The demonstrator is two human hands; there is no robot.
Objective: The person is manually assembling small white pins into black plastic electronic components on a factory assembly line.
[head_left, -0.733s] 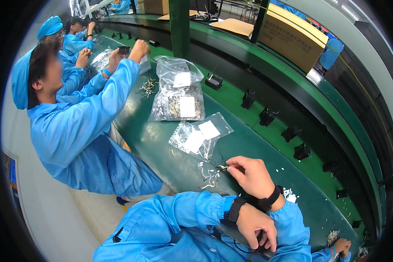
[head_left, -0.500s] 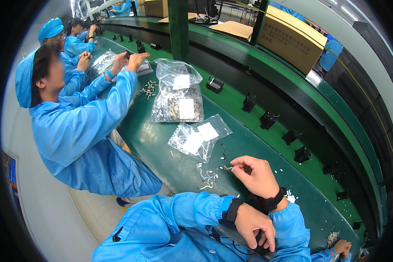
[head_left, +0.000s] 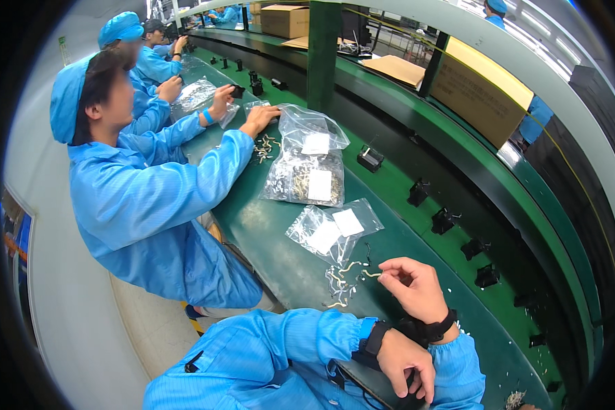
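Note:
My right hand (head_left: 413,287) pinches one end of a short yellowish wire (head_left: 371,274) between thumb and fingertips, above the green bench. Just left of it lies a loose cluster of short wires (head_left: 338,283), grey, black and cream, some with small white ends. My left hand (head_left: 404,365) lies across in front of my right forearm. Its fingers curl downward around something dark, mostly hidden. Beyond the wires rests a flat clear plastic bag (head_left: 331,229) with white labels. Behind it stands a fuller clear bag (head_left: 304,171) packed with small wire pieces.
At the left, a co-worker (head_left: 150,184) in blue holds a dark part, one hand beside the full bag near another wire pile (head_left: 265,147). Several black parts (head_left: 445,220) line the green strip on the right. A green post (head_left: 323,61) and a carton (head_left: 482,85) stand beyond.
The view has shifted, moving the scene rightward. My right hand now holds the wire slightly apart from the cluster. The co-worker's hands have separated, one lowering toward the full bag.

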